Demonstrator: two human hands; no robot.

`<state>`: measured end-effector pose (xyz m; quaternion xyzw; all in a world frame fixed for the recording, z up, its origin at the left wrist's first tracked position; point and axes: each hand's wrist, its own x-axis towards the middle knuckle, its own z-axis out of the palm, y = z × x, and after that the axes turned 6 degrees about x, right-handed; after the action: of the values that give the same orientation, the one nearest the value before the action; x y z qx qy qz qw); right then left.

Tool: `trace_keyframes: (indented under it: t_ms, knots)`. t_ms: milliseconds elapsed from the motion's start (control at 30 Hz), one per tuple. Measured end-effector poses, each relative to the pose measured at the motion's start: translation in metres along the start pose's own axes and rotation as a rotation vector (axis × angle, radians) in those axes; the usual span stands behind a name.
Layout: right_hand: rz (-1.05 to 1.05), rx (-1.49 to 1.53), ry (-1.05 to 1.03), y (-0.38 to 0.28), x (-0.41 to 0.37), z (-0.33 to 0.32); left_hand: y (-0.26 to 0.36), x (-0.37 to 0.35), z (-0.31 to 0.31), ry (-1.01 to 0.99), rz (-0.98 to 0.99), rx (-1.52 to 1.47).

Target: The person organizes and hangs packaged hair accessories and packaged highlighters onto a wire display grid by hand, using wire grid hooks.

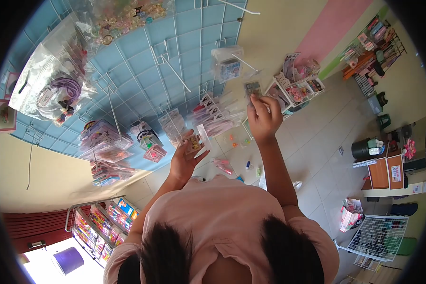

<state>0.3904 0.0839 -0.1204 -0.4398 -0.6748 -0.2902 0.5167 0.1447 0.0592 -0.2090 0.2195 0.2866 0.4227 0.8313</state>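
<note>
In the head view, my left hand [179,166] grips a few small clear plastic packets [194,145] with yellowish and dark contents, held in front of the wire grid. My right hand [266,117] is raised to the right, pinching one small clear packet [252,89] by its lower end. That packet is close under a metal hook [245,63], where other clear packets [228,66] with blue contents hang. Below and between my hands, a row of hanging packets [215,113] with pink and white contents lines the grid's lower edge.
White wire grid [128,57] covers a blue panel, with hooks jutting out. A large bag with purple cords [64,92] hangs at left. Small loose items [222,165] lie on the tiled floor [312,146]. A white shelf unit [293,87] stands at right, a stocked rack [99,227] lower left.
</note>
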Motion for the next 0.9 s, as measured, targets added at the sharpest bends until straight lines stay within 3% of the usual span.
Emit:
trace_keyframes:
  t_ms: [167, 467, 667, 800, 867, 900]
  knots:
    - [0.024, 0.003, 0.081, -0.002, 0.001, -0.001, 0.001, 0.001, 0.003, -0.008, -0.002, -0.009]
    - [0.004, 0.011, 0.029, -0.001, 0.0, 0.002, 0.0, 0.001, 0.004, -0.018, 0.004, 0.022]
    - [0.203, 0.115, -0.288, 0.002, 0.022, 0.017, 0.005, 0.009, 0.014, -0.104, 0.003, 0.027]
    - [0.408, 0.291, -0.385, -0.011, 0.014, 0.016, 0.005, 0.022, 0.016, -0.099, -0.033, 0.009]
    - [0.604, 0.582, -0.427, -0.014, -0.011, 0.016, 0.005, 0.033, 0.017, -0.087, -0.098, -0.075]
    - [0.699, 0.729, -0.442, -0.018, -0.018, 0.014, 0.007, 0.038, 0.018, -0.179, -0.08, -0.063]
